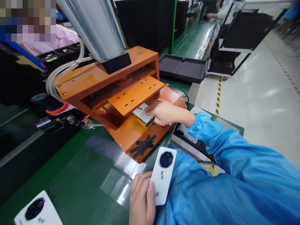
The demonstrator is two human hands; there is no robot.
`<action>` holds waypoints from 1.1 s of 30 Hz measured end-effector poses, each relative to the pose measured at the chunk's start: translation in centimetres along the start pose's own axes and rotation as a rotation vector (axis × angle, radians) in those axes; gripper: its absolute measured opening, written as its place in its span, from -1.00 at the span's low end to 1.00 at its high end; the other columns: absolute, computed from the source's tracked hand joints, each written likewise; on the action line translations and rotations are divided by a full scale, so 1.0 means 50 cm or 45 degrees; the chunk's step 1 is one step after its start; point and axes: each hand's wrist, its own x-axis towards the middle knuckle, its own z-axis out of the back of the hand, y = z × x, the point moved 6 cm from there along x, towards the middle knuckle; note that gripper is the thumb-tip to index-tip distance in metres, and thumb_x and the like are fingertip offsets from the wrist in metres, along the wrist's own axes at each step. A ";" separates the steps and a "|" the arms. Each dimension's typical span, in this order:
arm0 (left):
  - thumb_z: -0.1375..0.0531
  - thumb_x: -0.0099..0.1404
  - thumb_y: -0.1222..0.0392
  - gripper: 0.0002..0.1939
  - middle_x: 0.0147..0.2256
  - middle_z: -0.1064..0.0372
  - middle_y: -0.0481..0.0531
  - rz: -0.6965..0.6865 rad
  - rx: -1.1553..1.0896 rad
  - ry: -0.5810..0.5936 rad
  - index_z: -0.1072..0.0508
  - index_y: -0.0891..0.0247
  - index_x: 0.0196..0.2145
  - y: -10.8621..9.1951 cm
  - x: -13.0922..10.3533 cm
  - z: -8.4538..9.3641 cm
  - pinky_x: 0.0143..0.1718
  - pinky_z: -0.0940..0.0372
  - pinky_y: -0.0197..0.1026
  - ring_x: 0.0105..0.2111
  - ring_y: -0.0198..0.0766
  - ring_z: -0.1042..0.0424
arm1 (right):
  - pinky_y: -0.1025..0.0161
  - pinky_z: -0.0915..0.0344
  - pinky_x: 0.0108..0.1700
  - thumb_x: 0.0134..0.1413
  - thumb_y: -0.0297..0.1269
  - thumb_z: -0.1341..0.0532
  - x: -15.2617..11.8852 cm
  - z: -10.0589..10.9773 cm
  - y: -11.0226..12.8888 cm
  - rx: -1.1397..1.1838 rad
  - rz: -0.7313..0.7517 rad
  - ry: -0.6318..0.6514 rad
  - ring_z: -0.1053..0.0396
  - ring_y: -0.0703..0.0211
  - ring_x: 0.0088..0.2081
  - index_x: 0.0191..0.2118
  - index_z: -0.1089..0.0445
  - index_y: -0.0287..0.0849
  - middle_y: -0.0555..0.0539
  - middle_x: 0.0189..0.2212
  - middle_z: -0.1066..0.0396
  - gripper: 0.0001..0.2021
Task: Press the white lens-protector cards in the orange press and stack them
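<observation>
My left hand (142, 198) is closed around the long edge of a white smartphone (163, 178). Its back faces up, showing a dark octagonal camera ring and small dark markings. My right hand (161, 112) reaches under the raised plate of an orange press (138, 93). Its bent fingers grip a second white smartphone (140, 114), which lies on a small block on the press base; the far end of this phone is hidden under the plate. A third white smartphone (48, 211), camera side up, lies on the green table at the lower left.
A thick metal cylinder (93, 28) rises from the press top, with clear hoses (52, 78) beside it. Behind the press sits a black tray (181, 67). Black bins stand on a wheeled cart (236, 50) at the right. A person in pink (63, 37) is across the table.
</observation>
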 end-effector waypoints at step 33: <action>-0.12 0.43 0.14 -0.65 -0.07 -0.52 0.16 -0.297 0.313 0.040 -0.41 0.20 0.13 -0.017 0.018 -0.155 -0.06 -0.22 -0.02 -0.04 -0.01 -0.44 | 0.32 -0.50 -0.40 0.29 -0.12 -0.26 -0.489 -0.204 0.184 1.051 -0.948 -0.239 -0.54 0.19 -0.44 -0.09 -0.45 -0.09 0.02 -0.39 -0.59 -0.81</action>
